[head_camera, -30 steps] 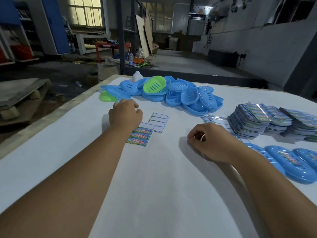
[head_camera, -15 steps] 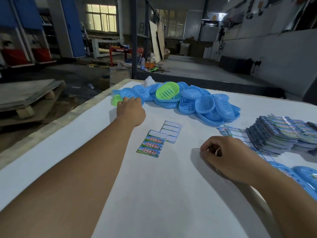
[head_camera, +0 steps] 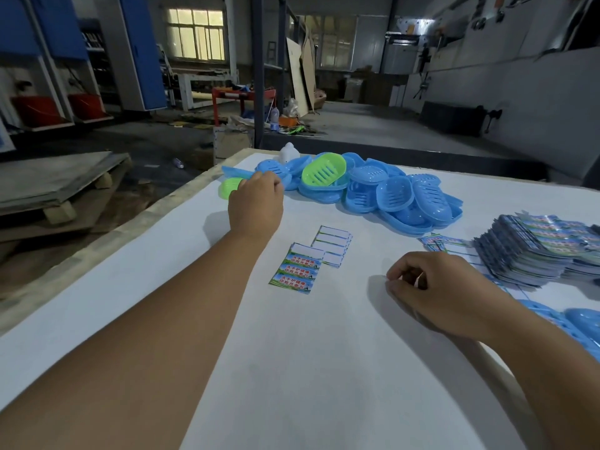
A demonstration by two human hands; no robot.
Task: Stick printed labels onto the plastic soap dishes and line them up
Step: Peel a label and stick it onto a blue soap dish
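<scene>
Green soap dish [head_camera: 229,187] long axis left-right, left hand [head_camera: 256,206] grip unclear, right hand [head_camera: 435,287] pinching label.

1. Your pile of blue soap dishes [head_camera: 394,194] sprawls across the far side of the white table, slotted trays overlapping at odd angles.
2. A green dish [head_camera: 323,169] sits tilted on top of the heap; another green dish [head_camera: 228,187] lies at its left end.
3. A label strip [head_camera: 296,273] with red print lies flat in front of the pile, just beside a blank backing strip [head_camera: 332,245].
4. Stacked label sheets [head_camera: 532,248] rise at right.
</scene>
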